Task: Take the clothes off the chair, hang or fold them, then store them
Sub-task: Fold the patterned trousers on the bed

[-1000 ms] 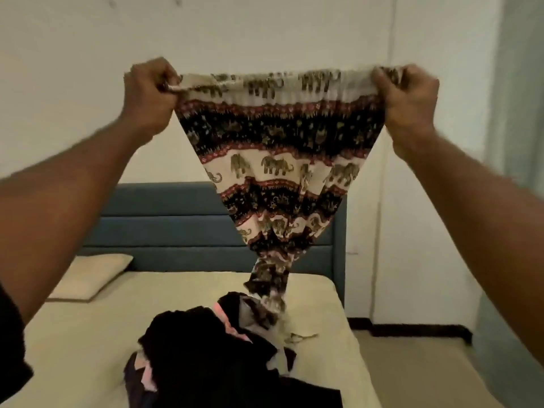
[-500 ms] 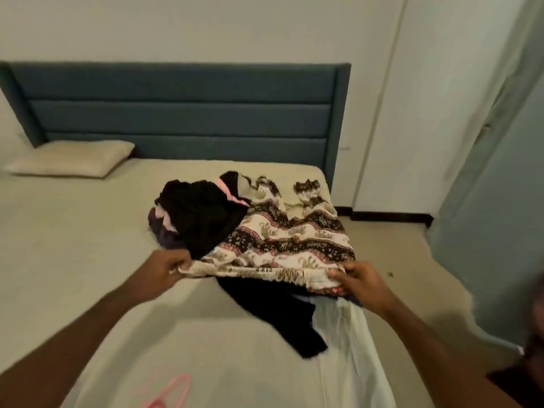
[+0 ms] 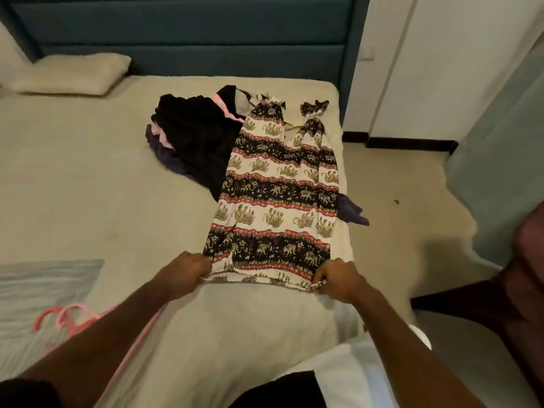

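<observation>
The elephant-print trousers (image 3: pixel 276 198) lie spread flat on the bed (image 3: pixel 88 201), legs pointing toward the headboard, waistband nearest me. My left hand (image 3: pixel 188 267) grips the waistband's left corner and my right hand (image 3: pixel 335 276) grips its right corner. A heap of dark clothes (image 3: pixel 194 136) with a pink trim lies beside the trousers on their left, partly under them. A purple piece of cloth (image 3: pixel 351 212) sticks out from under the trousers at the bed's right edge.
Pink hangers (image 3: pixel 67 319) lie on the bed at lower left, beside a grey plastic sheet (image 3: pixel 38 290). A pillow (image 3: pixel 73 73) rests by the blue headboard (image 3: pixel 188 33). Beige floor (image 3: pixel 397 201) and a white wall lie right of the bed.
I lowered the trousers from held up in the air onto the bed and pulled them out flat toward me. Both hands still hold the waistband corners.
</observation>
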